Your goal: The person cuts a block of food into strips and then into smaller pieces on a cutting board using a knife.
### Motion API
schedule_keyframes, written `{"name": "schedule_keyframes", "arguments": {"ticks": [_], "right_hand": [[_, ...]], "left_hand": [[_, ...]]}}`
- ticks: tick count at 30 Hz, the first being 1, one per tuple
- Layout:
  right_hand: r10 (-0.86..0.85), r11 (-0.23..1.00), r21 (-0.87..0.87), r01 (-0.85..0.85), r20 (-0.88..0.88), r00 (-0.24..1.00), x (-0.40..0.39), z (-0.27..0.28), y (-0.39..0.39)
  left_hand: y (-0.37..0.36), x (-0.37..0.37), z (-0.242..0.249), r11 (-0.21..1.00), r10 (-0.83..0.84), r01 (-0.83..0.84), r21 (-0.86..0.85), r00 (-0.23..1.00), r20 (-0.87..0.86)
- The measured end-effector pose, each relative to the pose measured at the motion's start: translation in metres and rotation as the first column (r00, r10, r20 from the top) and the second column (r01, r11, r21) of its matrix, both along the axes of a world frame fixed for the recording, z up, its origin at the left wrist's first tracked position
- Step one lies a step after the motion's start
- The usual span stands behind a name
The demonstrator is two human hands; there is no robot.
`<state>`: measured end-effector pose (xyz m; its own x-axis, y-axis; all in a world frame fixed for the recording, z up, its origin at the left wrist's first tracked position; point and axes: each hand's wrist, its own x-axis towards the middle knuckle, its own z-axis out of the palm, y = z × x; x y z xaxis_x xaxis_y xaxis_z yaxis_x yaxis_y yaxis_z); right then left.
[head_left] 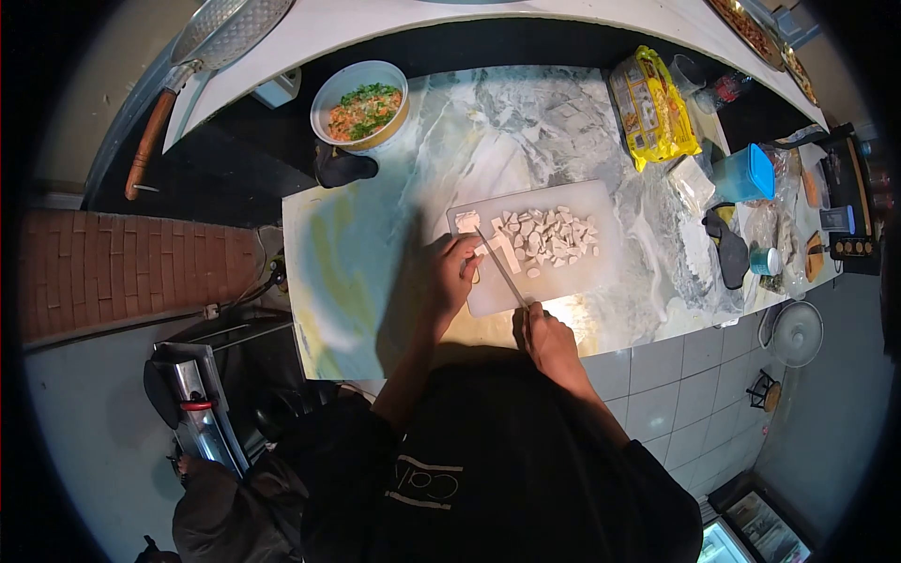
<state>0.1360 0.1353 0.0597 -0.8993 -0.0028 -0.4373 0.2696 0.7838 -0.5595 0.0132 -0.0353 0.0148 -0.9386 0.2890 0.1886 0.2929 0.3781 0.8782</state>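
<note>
My right hand (551,343) is closed around the handle of a kitchen knife (504,269), whose blade slants up and left across a white cutting board (565,289). On the board's left side, the bent fingers of my left hand (454,278) press on pale food strips (507,253) beside the blade. The exact grip is partly hidden. Small chopped pale pieces (561,236) lie spread over the board's right half. A few cut bits (466,221) sit at its upper left corner, near the knife tip.
On the marble-patterned table (526,113) stands a bowl (324,111) of chopped vegetables at the back left. A yellow packet (654,113), a blue-lidded container (748,173) and a dark cloth (725,247) are to the right. Another person's dark clothing (246,507) shows at lower left.
</note>
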Motion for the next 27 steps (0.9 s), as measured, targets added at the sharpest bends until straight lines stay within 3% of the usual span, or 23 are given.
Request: {"name": "schedule_keyframes", "arguments": {"ticks": [8,14,25,27], "right_hand": [[-0.022,0.995,-0.096,0.022,0.001,1.000,-0.005,-0.007,0.006],[-0.024,0.994,-0.103,0.025,0.016,1.000,-0.007,-0.012,0.010],[-0.067,0.987,-0.153,0.056,-0.062,0.996,-0.003,-0.019,0.008],[-0.122,0.966,-0.238,0.101,-0.075,0.990,-0.004,-0.017,0.010]], "left_hand": [[-0.001,-0.002,-0.016,1.000,0.004,-0.003,0.022,1.000,-0.022],[0.000,-0.005,0.006,1.000,-0.031,0.031,-0.001,0.999,-0.024],[-0.004,-0.001,-0.006,0.999,0.003,0.003,-0.044,0.992,0.128],[-0.005,-0.001,-0.007,0.999,0.012,-0.007,-0.035,0.990,0.143]]}}
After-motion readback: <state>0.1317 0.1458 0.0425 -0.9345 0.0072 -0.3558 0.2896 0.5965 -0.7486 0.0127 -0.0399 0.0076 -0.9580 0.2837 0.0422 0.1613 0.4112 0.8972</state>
